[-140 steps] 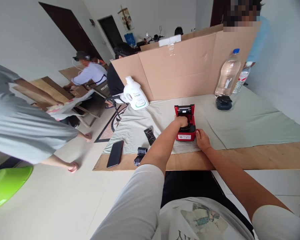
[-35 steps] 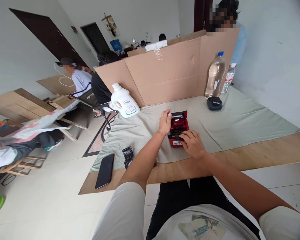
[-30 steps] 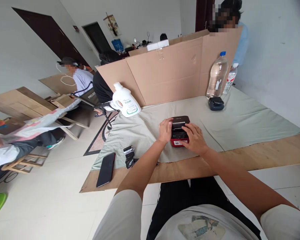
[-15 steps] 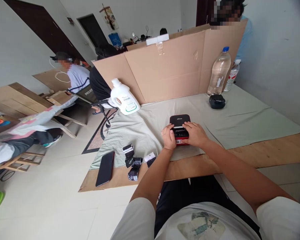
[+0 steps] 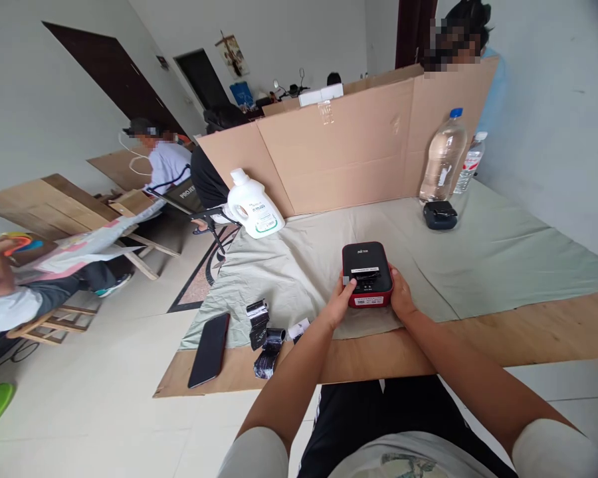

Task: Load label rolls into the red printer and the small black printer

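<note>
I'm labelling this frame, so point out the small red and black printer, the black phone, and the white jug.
small red and black printer (image 5: pixel 366 265), head view, black lid.
black phone (image 5: pixel 210 340), head view, screen.
white jug (image 5: pixel 256 214), head view, label.

both bare forearms reach forward from short pale sleeves and converge toward the middle. the left hand (image 5: pixel 339 302) is cupped with the thumb up, fingers curled inward and pressed against something between the hands. the right hand (image 5: pixel 401 297) mirrors it, palm turned inward, fingers bent, wrist low and straight.
</note>
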Demonstrator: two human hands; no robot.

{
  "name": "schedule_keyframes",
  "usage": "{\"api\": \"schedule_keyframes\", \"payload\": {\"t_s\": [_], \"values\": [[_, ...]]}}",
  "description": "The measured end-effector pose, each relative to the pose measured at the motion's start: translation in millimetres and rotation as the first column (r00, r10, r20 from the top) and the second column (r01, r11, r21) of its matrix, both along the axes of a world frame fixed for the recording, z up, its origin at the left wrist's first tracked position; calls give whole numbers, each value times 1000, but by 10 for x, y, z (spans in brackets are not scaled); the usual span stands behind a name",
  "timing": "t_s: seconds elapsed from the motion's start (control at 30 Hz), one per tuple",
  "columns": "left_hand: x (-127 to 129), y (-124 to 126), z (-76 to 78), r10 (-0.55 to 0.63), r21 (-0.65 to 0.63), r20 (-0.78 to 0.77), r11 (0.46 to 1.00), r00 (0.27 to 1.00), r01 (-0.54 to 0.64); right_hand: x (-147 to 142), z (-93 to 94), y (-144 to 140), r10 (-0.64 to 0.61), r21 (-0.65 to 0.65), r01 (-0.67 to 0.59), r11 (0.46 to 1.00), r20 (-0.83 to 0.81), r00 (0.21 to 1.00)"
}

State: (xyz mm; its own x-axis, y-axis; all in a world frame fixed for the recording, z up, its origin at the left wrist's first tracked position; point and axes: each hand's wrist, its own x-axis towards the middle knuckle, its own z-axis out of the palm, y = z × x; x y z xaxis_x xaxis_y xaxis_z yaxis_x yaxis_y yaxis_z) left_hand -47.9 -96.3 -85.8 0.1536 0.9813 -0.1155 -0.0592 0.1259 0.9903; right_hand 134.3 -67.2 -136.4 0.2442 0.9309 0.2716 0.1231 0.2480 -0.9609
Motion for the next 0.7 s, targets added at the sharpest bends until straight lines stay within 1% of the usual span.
{"api": "schedule_keyframes", "payload": {"t_s": [0.1,0.17,0.2,0.23,0.3,0.37,0.43,0.5,0.6,0.67,0.7], "values": [[7,-59,40,-4,65,15,998,1000,3,-4,-66,-51,55,40,-52,998,-76,996],[10,-23,45,58,69,102,995,993,-65,15,-79,-79,104,51,-100,994,-85,991],[-2,27,44,111,35,176,992,978,-119,21,-82,-92,121,54,-118,992,-68,990],[-30,102,43,178,-25,258,984,950,-177,22,-86,-105,141,56,-138,989,-42,989],[-147,317,52,316,-173,387,948,866,-269,9,-98,-132,197,47,-198,979,16,980],[-348,598,92,404,-257,446,913,799,-318,-14,-111,-154,252,4,-253,968,57,966],[-614,912,170,438,-266,478,898,761,-350,-30,-121,-166,265,-57,-261,964,73,961],[-914,1228,280,486,-260,494,874,721,-410,-33,-126,-170,242,-103,-234,967,78,967],[-1376,1643,450,611,-277,458,788,645,-550,-23,-138,-175,238,-136,-226,965,82,968],[-1664,1847,522,687,-274,409,720,600,-637,-17,-150,-183,241,-155,-225,962,91,966],[-1795,1921,538,711,-263,392,695,584,-669,-17,-157,-187,240,-163,-222,961,100,966]]}}
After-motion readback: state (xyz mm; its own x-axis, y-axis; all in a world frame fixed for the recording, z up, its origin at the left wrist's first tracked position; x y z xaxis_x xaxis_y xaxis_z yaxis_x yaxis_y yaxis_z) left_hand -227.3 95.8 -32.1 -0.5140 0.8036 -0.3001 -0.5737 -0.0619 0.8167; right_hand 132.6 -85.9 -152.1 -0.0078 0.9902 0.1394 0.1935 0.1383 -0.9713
